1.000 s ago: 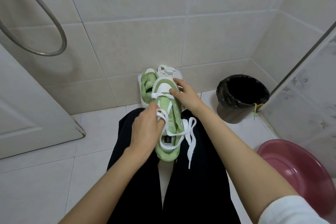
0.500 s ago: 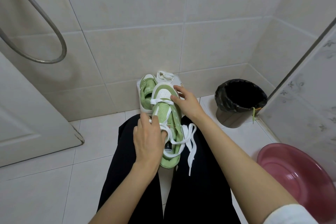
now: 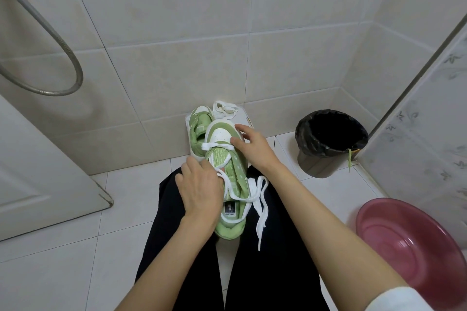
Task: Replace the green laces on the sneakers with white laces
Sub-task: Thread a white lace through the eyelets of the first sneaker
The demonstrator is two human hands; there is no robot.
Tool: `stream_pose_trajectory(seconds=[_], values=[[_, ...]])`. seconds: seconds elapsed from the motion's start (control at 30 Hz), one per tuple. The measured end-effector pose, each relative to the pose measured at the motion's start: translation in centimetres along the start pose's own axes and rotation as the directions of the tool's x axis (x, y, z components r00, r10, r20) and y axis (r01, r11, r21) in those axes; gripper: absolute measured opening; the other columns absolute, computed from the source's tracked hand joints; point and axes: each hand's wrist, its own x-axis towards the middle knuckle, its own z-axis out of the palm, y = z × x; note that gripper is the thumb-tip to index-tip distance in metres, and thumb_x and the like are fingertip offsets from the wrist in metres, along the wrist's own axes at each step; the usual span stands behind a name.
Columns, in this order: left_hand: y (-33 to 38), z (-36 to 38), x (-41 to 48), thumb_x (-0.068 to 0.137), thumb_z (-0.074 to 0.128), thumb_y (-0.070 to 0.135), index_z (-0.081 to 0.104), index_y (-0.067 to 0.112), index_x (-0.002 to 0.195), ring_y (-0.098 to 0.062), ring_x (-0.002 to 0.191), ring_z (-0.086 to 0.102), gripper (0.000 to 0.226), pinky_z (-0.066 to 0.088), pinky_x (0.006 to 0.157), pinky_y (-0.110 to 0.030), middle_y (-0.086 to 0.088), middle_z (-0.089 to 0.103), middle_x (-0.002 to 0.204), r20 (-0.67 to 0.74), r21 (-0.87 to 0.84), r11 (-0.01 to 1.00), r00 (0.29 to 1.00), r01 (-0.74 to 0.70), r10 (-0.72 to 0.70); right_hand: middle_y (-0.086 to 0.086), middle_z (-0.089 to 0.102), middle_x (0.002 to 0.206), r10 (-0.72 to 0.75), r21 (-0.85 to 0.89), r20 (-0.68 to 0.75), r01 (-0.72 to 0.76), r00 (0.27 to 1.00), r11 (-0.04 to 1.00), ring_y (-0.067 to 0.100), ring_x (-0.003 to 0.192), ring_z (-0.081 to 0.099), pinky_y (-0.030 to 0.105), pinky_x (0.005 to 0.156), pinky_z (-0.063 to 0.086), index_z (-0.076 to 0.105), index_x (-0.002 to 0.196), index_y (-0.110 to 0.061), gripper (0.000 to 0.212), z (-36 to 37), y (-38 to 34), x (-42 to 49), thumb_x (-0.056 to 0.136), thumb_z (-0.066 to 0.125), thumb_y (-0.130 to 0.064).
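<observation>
Sneaker (image 3: 228, 184) lay on the lap, toe pointing away to the wall and heel toward the person. The white lace (image 3: 260, 199) was already through the lower eyelets: one bar crossed near the toe, and more crossings ran up the middle. Both loose ends trailed off the right side over the black trouser leg, one hanging well down.

Left hand (image 3: 199, 189) sat at the mid eyelets on the left side, fingers curled on the lace – the pinch itself was hidden under the knuckles. Right hand (image 3: 252, 149) was open, fingers spread along the toe end, thumb by the first lace bar, steadying the sneaker rather than gripping it.

Progress, as I judged it: no green lace was left on this sneaker, and the white one was approx. half threaded, so the top eyelets near the ankle were still to do, plus evening out the ends. The 2nd sneaker (image 3: 198, 129) stood behind on a white box (image 3: 246, 118) by the wall. No lace showed on it, and a spare lace (image 3: 223, 110) lay bunched just beside it – so that one looked stripped but not yet relaced.

A thin green strip (image 3: 349, 159) hung over the rim of the bin (image 3: 331, 141) at right, prob. an old lace. So removal seemed done and relacing was under halfway overall.
</observation>
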Motion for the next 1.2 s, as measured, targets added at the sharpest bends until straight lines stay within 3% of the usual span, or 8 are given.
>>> stream_pose_trajectory(seconds=[0.23,0.4,0.53,0.7,0.93,1.07,1.13,1.2], values=[[0.5,0.6,1.5,0.093,0.035,0.005,0.051,0.013,0.1,-0.021,0.096,0.041,0.019,0.025,0.075,-0.029,-0.005,0.046,0.107,-0.017,-0.062,0.998,1.0,-0.016,0.015,-0.001,0.048,0.141,-0.009,-0.027,0.011,0.009,1.0,1.0,0.015,0.13,0.044,0.023,0.099,0.034,0.041,0.143,-0.014,0.052,0.1,0.2,0.4,0.095,0.055,-0.029],[-0.6,0.7,1.1,0.087,0.045,0.007,0.045,0.017,0.087,-0.019,0.089,0.033,0.011,0.023,0.072,-0.028,0.001,0.034,0.095,-0.019,-0.163,0.968,0.982,-0.189,0.189,-0.017,0.041,0.129,-0.016,0.109,0.107,0.005,0.994,0.994,0.0,0.119,0.042,0.013,0.095,0.035,0.031,0.148,-0.021,0.063,0.3,-0.2,0.7,0.093,0.061,-0.023],[-1.1,0.6,0.4,0.084,0.05,0.006,0.039,0.018,0.076,-0.015,0.081,0.026,0.018,0.017,0.067,-0.029,0.003,0.036,0.089,-0.04,-0.135,0.931,0.941,-0.338,0.335,-0.023,0.054,0.114,0.014,0.169,0.085,-0.028,0.996,0.985,0.001,0.107,0.054,0.0,0.079,0.04,0.04,0.144,-0.024,0.064,0.5,-0.3,1.3,0.087,0.068,-0.016],[-1.2,0.1,-0.9,0.083,0.048,0.012,0.04,0.017,0.074,-0.014,0.077,0.027,0.014,0.015,0.066,-0.03,0.005,0.034,0.085,0.045,-0.123,0.91,0.914,-0.395,0.403,-0.019,0.061,0.105,0.046,0.22,0.03,-0.051,0.998,0.974,0.008,0.106,0.059,0.028,0.101,0.044,0.05,0.138,-0.023,0.062,1.1,-0.2,1.8,0.081,0.071,-0.008],[-1.1,-0.8,-2.3,0.083,0.046,0.01,0.028,0.019,0.064,-0.015,0.074,0.03,0.028,0.017,0.067,-0.028,0.006,0.033,0.078,0.061,-0.212,0.907,0.921,-0.364,0.384,-0.018,0.064,0.102,0.051,0.285,0.037,-0.059,0.998,0.957,0.007,0.098,0.062,0.016,0.082,0.048,0.055,0.134,-0.021,0.06,0.4,-0.4,1.5,0.079,0.073,-0.003],[-0.6,-1.5,-1.6,0.09,0.044,0.017,0.044,0.016,0.087,-0.014,0.085,0.03,0.003,0.024,0.073,-0.027,0.003,0.038,0.098,0.124,-0.13,0.935,0.931,-0.329,0.345,-0.022,0.06,0.101,0.045,0.286,0.104,-0.073,0.994,0.955,-0.013,0.085,0.059,0.004,0.067,0.046,0.052,0.134,-0.025,0.052,-0.3,-0.3,1.2,0.087,0.067,-0.009],[-0.7,-1.7,-1.8,0.095,0.043,0.024,0.045,0.015,0.116,-0.016,0.098,0.036,0.023,0.033,0.083,-0.026,-0.001,0.037,0.119,0.122,-0.125,0.942,0.938,-0.311,0.326,-0.019,0.058,0.105,0.063,0.302,0.073,-0.083,0.995,0.95,-0.02,0.078,0.057,-0.001,0.061,0.042,0.05,0.136,-0.021,0.048,-0.6,0.0,1.0,0.09,0.061,-0.011],[-1.2,-2.0,-3.2,0.096,0.043,0.023,0.028,0.015,0.14,-0.016,0.11,0.04,0.047,0.037,0.092,-0.024,-0.002,0.026,0.134,0.144,-0.225,0.897,0.897,-0.381,0.417,-0.011,0.058,0.113,0.079,0.334,0.002,-0.076,0.997,0.939,-0.018,0.085,0.055,-0.001,0.064,0.041,0.055,0.132,-0.018,0.04,-1.2,0.3,0.6,0.093,0.056,-0.01]])
